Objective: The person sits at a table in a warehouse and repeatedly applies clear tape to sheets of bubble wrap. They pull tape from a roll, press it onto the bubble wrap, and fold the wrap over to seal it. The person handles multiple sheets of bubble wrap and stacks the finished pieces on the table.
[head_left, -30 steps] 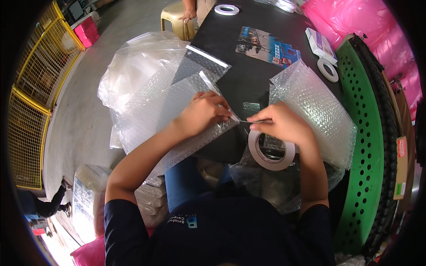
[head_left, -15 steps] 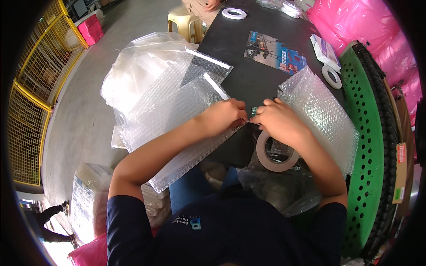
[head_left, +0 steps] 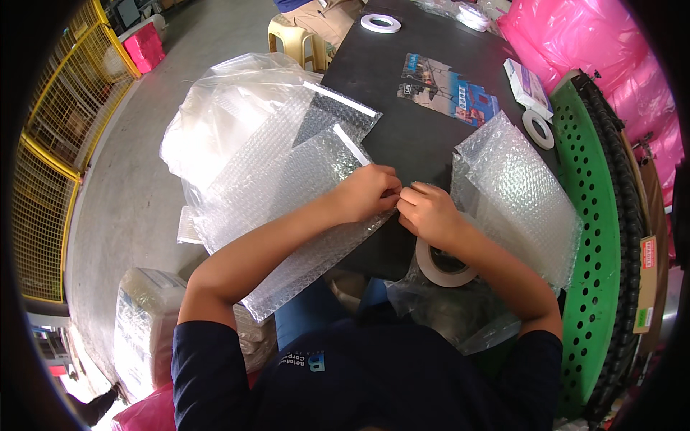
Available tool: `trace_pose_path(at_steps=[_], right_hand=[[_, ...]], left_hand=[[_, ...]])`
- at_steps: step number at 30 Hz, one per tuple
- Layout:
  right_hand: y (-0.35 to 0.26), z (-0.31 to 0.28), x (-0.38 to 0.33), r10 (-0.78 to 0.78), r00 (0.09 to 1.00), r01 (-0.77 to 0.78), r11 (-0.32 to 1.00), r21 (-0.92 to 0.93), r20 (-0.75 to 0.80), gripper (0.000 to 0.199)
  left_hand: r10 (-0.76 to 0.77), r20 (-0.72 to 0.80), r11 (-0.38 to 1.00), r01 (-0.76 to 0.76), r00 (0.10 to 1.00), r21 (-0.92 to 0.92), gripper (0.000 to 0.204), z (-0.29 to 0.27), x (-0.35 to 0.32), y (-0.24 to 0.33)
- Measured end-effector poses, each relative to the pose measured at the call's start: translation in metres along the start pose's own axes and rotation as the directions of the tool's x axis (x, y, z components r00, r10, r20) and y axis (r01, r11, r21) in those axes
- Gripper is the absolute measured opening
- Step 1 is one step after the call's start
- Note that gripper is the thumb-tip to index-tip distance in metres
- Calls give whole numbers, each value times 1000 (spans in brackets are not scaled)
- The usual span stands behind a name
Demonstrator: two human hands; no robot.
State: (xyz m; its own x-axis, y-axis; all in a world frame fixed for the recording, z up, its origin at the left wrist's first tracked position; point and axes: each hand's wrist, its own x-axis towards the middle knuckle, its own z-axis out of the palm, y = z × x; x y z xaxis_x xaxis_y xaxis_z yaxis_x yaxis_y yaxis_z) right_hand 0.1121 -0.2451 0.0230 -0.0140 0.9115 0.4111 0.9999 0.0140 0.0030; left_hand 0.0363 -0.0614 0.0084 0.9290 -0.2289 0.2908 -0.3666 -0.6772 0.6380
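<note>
My left hand [head_left: 370, 192] is closed at the right edge of a bubble wrap bag [head_left: 287, 208], its fingertips pinching that edge. A white tape strip [head_left: 350, 144] on the bag runs down to this hand. My right hand [head_left: 429, 210] is closed too, its fingertips meeting those of the left; what they pinch is hidden. Beneath my right wrist stands a wide tape roll [head_left: 443, 271], partly covered by the forearm. Under the front bag lies another bubble wrap bag [head_left: 338, 118] with its own white strip.
More bubble wrap [head_left: 521, 201] lies right on the black table [head_left: 374, 68]. Beyond are printed cards [head_left: 449, 90], a small box [head_left: 528, 87] and white tape rolls [head_left: 537, 129]. A green perforated panel [head_left: 589, 237] borders the right. Someone sits by a stool [head_left: 296, 39].
My right hand has shifted slightly left and down, closing the small gap to my left fingertips. The thin strip seen between them is now hidden. The person at the far side has moved more into view.
</note>
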Motion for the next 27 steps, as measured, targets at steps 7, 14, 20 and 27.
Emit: trace_pose_path(at_steps=[7,14,20,27], right_hand=[[-2,-3,-3,85,978,-69,993,91,-192,16],[-16,-26,-12,433,901,-432,896,102,15,8],[-30,-17,-26,460,888,-459,888,-39,13,25],[-32,-31,-25,392,908,-405,911,70,151,53]], left_hand=[[32,-64,999,-34,997,-33,11,-1,-5,0],[214,105,946,-232,971,225,29,-5,-46,21],[-419,-210,774,468,883,427,93,-55,-69,39],[-712,-263,497,732,651,466,134,-45,-77,46]])
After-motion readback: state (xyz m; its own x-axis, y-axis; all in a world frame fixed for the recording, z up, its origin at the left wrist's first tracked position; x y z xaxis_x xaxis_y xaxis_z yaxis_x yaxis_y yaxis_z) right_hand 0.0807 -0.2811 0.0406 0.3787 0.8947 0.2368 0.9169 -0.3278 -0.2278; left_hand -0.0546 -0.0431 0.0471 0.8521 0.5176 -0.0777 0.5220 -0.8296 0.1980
